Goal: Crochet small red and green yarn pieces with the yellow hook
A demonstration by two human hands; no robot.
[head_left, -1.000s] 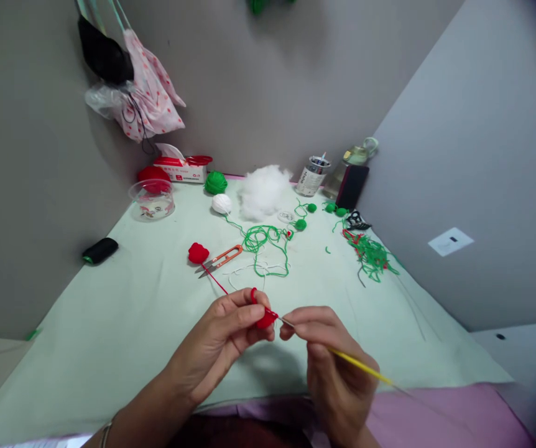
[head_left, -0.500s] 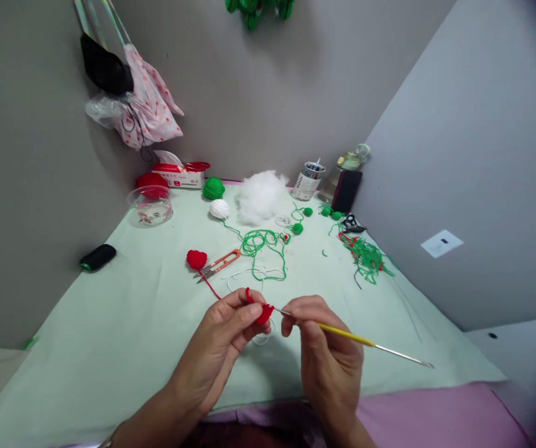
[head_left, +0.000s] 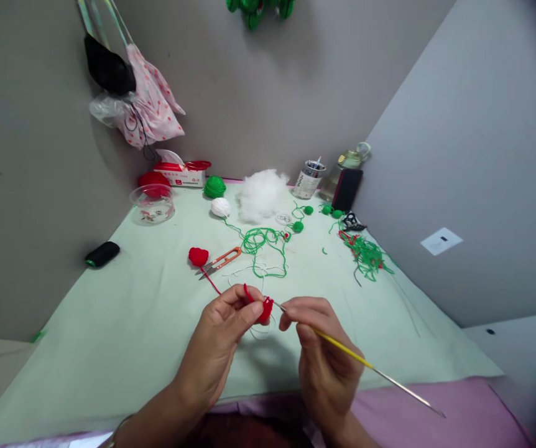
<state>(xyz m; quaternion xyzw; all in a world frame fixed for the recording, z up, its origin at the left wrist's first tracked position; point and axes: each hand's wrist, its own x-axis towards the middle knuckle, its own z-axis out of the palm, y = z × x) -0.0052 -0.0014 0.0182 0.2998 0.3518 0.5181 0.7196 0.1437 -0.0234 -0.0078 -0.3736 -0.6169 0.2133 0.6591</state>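
Note:
Between the thumb and fingers of my left hand [head_left: 224, 326] is a small red crochet piece [head_left: 267, 309]. Red yarn loops over my left index finger and runs back to a small red yarn ball [head_left: 198, 256]. My right hand [head_left: 326, 348] is closed around a crochet hook [head_left: 342, 347] with a yellow handle and metal ends. The hook's working tip meets the upper right edge of the red piece; whether it is inside a stitch I cannot tell. Orange-handled thread snips [head_left: 220, 262] lie beyond my left hand, close to the red ball.
Tangled green yarn [head_left: 261, 239] lies mid-table, with white stuffing [head_left: 263, 194], a white yarn ball [head_left: 220, 208] and a green yarn ball [head_left: 214, 186] behind. Green-and-red scraps [head_left: 368, 258], a phone [head_left: 347, 190] and a pen can [head_left: 309, 179] stand right. A clear tub [head_left: 156, 208] sits left.
The crochet hook has tilted more steeply, its far end swinging down and to the right. The red piece has turned slightly in my left fingers. The view has shifted a little.

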